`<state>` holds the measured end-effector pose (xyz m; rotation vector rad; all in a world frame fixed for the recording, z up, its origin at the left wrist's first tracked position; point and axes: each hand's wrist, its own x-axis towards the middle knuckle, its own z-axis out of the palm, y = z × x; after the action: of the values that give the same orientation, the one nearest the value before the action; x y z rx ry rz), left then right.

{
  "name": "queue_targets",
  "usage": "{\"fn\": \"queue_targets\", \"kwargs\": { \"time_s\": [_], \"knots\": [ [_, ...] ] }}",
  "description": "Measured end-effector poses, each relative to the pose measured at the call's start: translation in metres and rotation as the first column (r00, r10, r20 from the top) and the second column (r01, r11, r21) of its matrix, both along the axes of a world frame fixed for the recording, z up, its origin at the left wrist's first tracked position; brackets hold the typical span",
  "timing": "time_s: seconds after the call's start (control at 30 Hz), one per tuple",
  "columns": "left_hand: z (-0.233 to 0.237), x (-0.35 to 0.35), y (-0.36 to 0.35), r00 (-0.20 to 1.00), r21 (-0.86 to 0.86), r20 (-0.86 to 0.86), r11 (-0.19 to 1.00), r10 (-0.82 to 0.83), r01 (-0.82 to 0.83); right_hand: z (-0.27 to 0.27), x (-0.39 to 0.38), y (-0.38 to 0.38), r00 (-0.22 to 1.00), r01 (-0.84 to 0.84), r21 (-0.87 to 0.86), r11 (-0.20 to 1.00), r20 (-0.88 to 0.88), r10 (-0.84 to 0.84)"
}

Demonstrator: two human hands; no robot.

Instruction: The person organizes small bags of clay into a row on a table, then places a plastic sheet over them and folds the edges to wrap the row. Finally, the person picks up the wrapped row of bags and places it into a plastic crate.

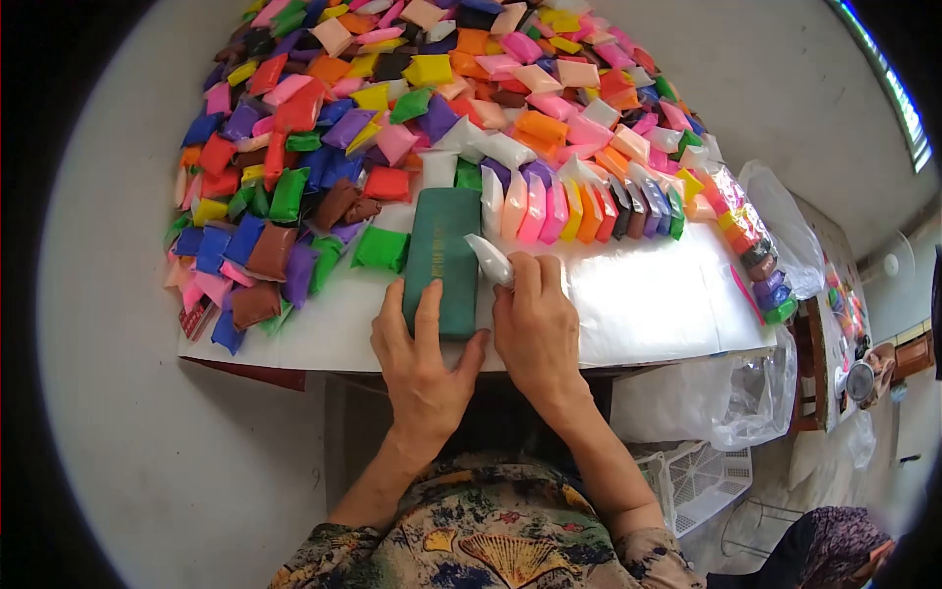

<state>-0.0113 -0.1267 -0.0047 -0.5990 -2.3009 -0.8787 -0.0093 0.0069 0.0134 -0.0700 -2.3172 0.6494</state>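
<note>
A dark green box (442, 260) with faint gold lettering lies lengthwise on the white table. My left hand (424, 358) rests on its lower part, fingers spread and thumb near its lower right corner. Beside the box, my right hand (535, 329) pinches a small white packet (489, 259), whose upper end reaches the box's right edge. Above my right hand stands a row of upright packets (589, 211), running from white and pink through orange and black to blue and green. A green packet (381, 248) lies left of the box.
A large heap of coloured packets (392, 98) covers the far and left table. A clear bag of stacked packets (751, 240) lies at the right edge. Plastic bags (756, 393) and a white basket (702, 481) are below right. Another person (834, 550) is at bottom right.
</note>
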Motion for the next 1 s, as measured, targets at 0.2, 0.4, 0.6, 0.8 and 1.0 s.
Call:
{"fn": "queue_targets", "kwargs": {
  "time_s": [0.2, 0.4, 0.6, 0.8, 1.0],
  "knots": [
    [0.000, 0.002, 0.000, 1.000, 0.007, 0.028, 1.000, -0.004, 0.003, -0.008, -0.016, -0.006, 0.994, 0.093, 0.166, 0.982, 0.035, -0.100],
    [0.007, 0.003, -0.005, 0.994, 0.002, 0.103, 0.999, -0.033, 0.033, -0.005, -0.007, 0.009, 0.999, -0.021, 0.135, 0.991, 0.037, 0.016],
    [0.006, 0.003, -0.002, 0.998, -0.019, 0.052, 1.000, -0.017, 0.018, -0.013, -0.017, 0.006, 0.997, 0.041, 0.240, 0.970, 0.055, -0.056],
    [0.013, 0.002, -0.007, 0.997, -0.033, 0.071, 0.999, -0.033, 0.035, -0.010, -0.017, 0.006, 0.997, 0.028, 0.273, 0.961, 0.060, -0.046],
    [0.069, -0.072, -0.032, 0.973, -0.196, -0.230, 0.981, -0.033, -0.013, -0.001, 0.016, 0.014, 0.998, -0.015, 0.104, 0.994, 0.070, 0.008]
  ]
}}
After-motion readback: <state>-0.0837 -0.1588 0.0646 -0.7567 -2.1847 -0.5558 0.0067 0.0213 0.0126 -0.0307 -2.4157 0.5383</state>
